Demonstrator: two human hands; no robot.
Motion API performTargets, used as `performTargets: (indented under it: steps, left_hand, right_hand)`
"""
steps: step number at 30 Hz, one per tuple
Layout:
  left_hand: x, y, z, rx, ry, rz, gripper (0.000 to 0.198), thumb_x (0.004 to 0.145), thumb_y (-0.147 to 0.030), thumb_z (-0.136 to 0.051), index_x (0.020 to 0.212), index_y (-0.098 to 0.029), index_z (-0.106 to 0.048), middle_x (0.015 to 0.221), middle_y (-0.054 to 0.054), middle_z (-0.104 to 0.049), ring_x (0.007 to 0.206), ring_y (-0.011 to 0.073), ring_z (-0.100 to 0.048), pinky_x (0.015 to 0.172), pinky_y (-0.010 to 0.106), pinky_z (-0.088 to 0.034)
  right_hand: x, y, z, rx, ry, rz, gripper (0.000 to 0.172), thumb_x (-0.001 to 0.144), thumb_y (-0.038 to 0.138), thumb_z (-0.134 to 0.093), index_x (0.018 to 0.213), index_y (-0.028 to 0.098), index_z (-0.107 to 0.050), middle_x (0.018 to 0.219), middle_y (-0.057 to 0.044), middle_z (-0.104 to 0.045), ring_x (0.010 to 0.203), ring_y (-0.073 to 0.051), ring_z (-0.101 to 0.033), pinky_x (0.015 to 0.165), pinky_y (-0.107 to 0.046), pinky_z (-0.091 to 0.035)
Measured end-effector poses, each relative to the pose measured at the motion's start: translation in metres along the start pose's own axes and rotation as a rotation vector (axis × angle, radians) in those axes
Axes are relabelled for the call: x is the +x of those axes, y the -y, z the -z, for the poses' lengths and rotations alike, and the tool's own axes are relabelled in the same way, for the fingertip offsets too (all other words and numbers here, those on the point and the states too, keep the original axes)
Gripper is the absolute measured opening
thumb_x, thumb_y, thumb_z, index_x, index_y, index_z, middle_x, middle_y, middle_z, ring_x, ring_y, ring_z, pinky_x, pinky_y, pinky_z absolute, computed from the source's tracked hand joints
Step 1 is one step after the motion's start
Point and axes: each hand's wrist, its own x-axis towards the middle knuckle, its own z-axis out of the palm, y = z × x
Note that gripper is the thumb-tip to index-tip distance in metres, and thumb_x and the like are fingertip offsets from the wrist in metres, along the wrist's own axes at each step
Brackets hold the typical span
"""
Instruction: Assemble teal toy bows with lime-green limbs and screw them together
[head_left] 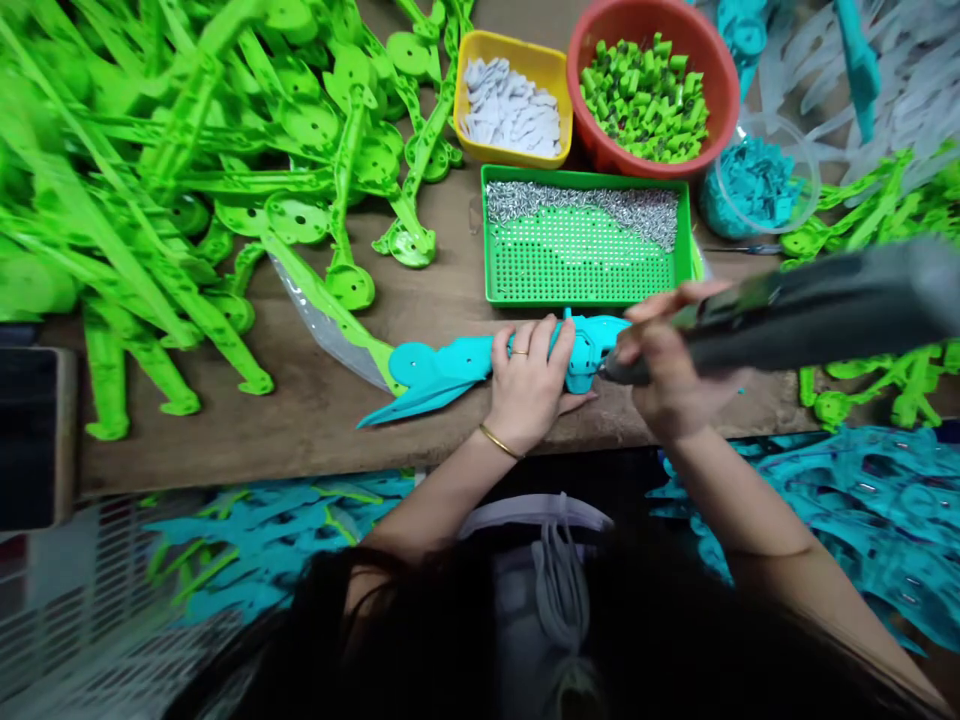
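Note:
A turquoise plastic toy assembly [450,362], with a green arm and a clear curved blade at its left end, lies on the wooden table. My left hand [529,375] is closed over its middle and holds it against the tabletop. In my right hand [671,375] is a dark electric screwdriver [810,310], blurred by motion and pointing left. Its tip meets the turquoise part just right of my left hand; the exact contact is hidden. Beyond my hands stands a green perforated tray [585,270] with many small screws.
Green plastic parts [300,130] pile up at the left. A yellow bin [514,95] of pale pieces, a red bowl [652,80] of green pieces and a clear tub [761,180] of turquoise pieces stand at the back. Turquoise parts [862,520] fill the space below right.

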Motion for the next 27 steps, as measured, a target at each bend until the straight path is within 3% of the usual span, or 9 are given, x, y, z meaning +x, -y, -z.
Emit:
performTargets:
  steps: [3, 5, 10, 16, 21, 24, 27]
  left_hand:
    - [-0.001, 0.000, -0.001, 0.029, -0.004, -0.016, 0.085, 0.077, -0.059, -0.067, 0.141, -0.009, -0.045, 0.139, 0.021, -0.052, 0.124, 0.0363, -0.048, 0.107, 0.051, -0.028]
    - [-0.001, 0.000, -0.002, 0.045, -0.013, -0.027, 0.086, 0.076, -0.060, -0.067, 0.141, -0.008, -0.045, 0.139, 0.021, -0.052, 0.123, 0.0366, -0.048, 0.107, 0.051, -0.028]
    - [0.000, 0.000, -0.001, 0.033, -0.005, -0.020, 0.085, 0.076, -0.061, -0.066, 0.140, -0.009, -0.046, 0.139, 0.022, -0.053, 0.122, 0.0372, -0.049, 0.106, 0.052, -0.029]
    - [-0.001, 0.000, 0.000, 0.044, -0.010, -0.020, 0.082, 0.077, -0.061, -0.065, 0.140, -0.010, -0.047, 0.138, 0.021, -0.053, 0.122, 0.0367, -0.049, 0.106, 0.052, -0.030]
    - [-0.001, 0.000, -0.001, 0.027, 0.004, -0.019, 0.083, 0.077, -0.060, -0.065, 0.141, -0.010, -0.046, 0.139, 0.022, -0.052, 0.124, 0.0370, -0.048, 0.107, 0.053, -0.029]
    - [-0.001, 0.001, -0.002, 0.019, 0.004, -0.019, 0.085, 0.076, -0.059, -0.067, 0.142, -0.010, -0.044, 0.139, 0.022, -0.052, 0.124, 0.0374, -0.048, 0.108, 0.053, -0.028]
    - [-0.001, 0.001, -0.002, 0.020, 0.001, -0.011, 0.084, 0.077, -0.058, -0.066, 0.142, -0.010, -0.044, 0.139, 0.022, -0.052, 0.125, 0.0374, -0.048, 0.108, 0.053, -0.027]
  right_hand:
    - [0.047, -0.011, -0.018, 0.102, -0.377, 0.131, 0.029, 0.077, 0.044, -0.071, 0.095, 0.027, -0.056, 0.079, 0.005, -0.061, 0.042, -0.007, -0.047, 0.039, -0.026, -0.040]
    - [0.074, -0.027, -0.028, 0.043, -0.454, 0.131, 0.036, 0.077, 0.053, -0.069, 0.088, 0.023, -0.053, 0.078, 0.002, -0.060, 0.046, -0.008, -0.051, 0.043, -0.028, -0.044]
    - [0.092, -0.058, -0.034, 0.008, -0.445, 0.107, 0.045, 0.069, 0.065, -0.070, 0.081, 0.025, -0.052, 0.069, 0.004, -0.057, 0.046, -0.009, -0.051, 0.045, -0.029, -0.045]
    - [0.086, -0.060, -0.034, -0.019, -0.402, 0.123, 0.044, 0.072, 0.064, -0.069, 0.084, 0.026, -0.050, 0.070, 0.005, -0.056, 0.046, -0.009, -0.050, 0.048, -0.029, -0.046]
    - [0.086, -0.041, -0.026, 0.005, -0.422, 0.171, 0.038, 0.075, 0.056, -0.069, 0.081, 0.024, -0.050, 0.072, 0.003, -0.057, 0.045, -0.009, -0.051, 0.045, -0.029, -0.045]
    - [0.068, -0.018, -0.010, 0.018, -0.405, 0.182, 0.026, 0.082, 0.046, -0.064, 0.086, 0.023, -0.053, 0.079, 0.002, -0.059, 0.047, -0.007, -0.052, 0.045, -0.027, -0.044]
    - [0.043, -0.001, 0.005, 0.060, -0.296, 0.171, 0.022, 0.082, 0.038, -0.066, 0.099, 0.029, -0.057, 0.084, 0.006, -0.060, 0.046, -0.005, -0.051, 0.044, -0.024, -0.044]
